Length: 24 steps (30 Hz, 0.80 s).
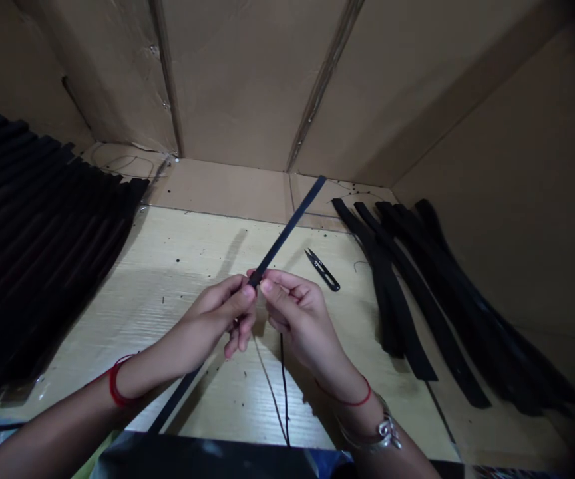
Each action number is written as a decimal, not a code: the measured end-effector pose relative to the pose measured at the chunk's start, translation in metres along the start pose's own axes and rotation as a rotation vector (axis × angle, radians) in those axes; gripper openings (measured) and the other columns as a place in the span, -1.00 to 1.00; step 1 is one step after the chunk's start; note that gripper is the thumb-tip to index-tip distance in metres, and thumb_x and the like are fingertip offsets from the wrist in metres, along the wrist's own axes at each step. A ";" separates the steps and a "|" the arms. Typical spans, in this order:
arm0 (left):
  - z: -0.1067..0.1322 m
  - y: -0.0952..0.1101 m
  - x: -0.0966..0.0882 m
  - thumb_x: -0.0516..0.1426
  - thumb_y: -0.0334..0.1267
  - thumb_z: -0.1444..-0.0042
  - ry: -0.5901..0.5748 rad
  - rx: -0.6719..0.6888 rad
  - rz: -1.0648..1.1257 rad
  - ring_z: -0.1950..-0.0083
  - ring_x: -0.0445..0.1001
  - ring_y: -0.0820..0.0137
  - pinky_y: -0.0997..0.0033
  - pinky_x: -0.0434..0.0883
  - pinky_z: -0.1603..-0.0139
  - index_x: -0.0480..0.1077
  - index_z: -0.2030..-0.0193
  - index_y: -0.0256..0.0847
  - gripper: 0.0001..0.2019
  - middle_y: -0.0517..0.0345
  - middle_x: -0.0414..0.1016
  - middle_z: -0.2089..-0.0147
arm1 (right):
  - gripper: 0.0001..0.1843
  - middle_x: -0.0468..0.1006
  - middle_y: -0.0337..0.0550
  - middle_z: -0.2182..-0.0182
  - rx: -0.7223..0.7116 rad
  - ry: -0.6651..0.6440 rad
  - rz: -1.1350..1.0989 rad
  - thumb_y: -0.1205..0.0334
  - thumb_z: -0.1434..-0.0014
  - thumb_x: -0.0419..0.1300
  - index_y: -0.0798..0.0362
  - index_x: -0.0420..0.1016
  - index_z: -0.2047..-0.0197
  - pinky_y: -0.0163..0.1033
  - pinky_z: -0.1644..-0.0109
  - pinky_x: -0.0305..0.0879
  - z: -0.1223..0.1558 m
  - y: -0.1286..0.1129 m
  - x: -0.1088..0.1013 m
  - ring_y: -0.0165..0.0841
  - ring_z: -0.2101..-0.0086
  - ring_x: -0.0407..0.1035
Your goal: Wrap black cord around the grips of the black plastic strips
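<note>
A long, narrow black strip [292,225] runs slantwise through both hands, its far end raised toward the back cardboard. My left hand [225,309] pinches it near its middle between thumb and fingers. Right beside that, my right hand [292,303] pinches the same strip, thumb on top. A thin black cord [284,386] hangs below my right hand; whether its upper end is held, I cannot tell. The strip's lower part passes under my left forearm toward the table's front edge. Black thread snips [323,269] lie on the table just beyond my right hand.
Many black strips are stacked in a large pile [42,246] on the left. More loose black strips [417,299] lie on the right. Cardboard walls [247,80] enclose the back and right side of the pale wooden table [168,266], which has small dark scraps on it.
</note>
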<state>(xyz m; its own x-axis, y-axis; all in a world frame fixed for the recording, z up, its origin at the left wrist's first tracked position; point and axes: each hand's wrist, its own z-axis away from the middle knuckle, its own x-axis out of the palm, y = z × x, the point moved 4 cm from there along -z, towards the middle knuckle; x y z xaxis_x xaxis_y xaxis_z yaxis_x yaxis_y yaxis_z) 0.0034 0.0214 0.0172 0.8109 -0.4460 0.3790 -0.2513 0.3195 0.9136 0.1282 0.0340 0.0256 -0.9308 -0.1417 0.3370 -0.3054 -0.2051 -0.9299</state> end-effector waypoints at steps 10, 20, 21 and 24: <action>0.003 0.009 0.005 -0.04 -0.03 -0.40 -0.041 0.031 0.083 0.60 0.31 0.56 0.65 0.23 0.64 0.27 0.28 -0.30 -0.64 0.15 0.37 0.50 | -0.77 0.48 -0.27 0.56 -0.077 0.074 -0.024 0.14 -0.05 0.38 0.10 0.52 0.28 -0.41 0.67 -0.15 0.004 0.002 0.002 -0.60 0.70 -0.01; 0.009 -0.003 0.009 -0.12 0.06 -0.41 -0.301 -0.178 0.461 0.63 0.37 0.51 0.71 0.29 0.68 0.39 0.28 -0.35 -0.48 0.08 0.37 0.58 | -0.73 0.31 -0.35 0.67 -0.022 -0.186 -0.068 0.06 -0.10 0.35 0.08 0.58 0.21 -0.41 0.66 -0.27 0.005 0.003 0.004 -0.61 0.70 -0.12; 0.011 -0.004 0.012 -0.13 0.09 -0.41 -0.379 -0.204 0.512 0.64 0.36 0.51 0.72 0.28 0.68 0.39 0.29 -0.34 -0.46 0.10 0.34 0.60 | -0.69 0.29 -0.36 0.68 0.010 -0.245 -0.079 0.05 -0.10 0.35 0.07 0.59 0.16 -0.40 0.65 -0.30 0.007 0.002 0.005 -0.61 0.70 -0.14; 0.013 -0.004 0.016 -0.17 0.16 -0.38 -0.512 -0.280 0.552 0.64 0.36 0.50 0.72 0.27 0.68 0.38 0.24 -0.33 -0.43 0.13 0.31 0.62 | -0.63 0.34 -0.32 0.67 0.015 -0.288 -0.079 0.01 -0.09 0.36 0.04 0.59 0.09 -0.38 0.64 -0.29 0.010 -0.003 0.007 -0.58 0.70 -0.11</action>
<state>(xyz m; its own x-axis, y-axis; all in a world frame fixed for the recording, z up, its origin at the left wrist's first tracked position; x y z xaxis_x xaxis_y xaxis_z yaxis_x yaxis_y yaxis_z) 0.0102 0.0017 0.0212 0.2480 -0.4686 0.8479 -0.3481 0.7736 0.5294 0.1250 0.0239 0.0322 -0.8084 -0.3927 0.4384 -0.3698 -0.2406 -0.8974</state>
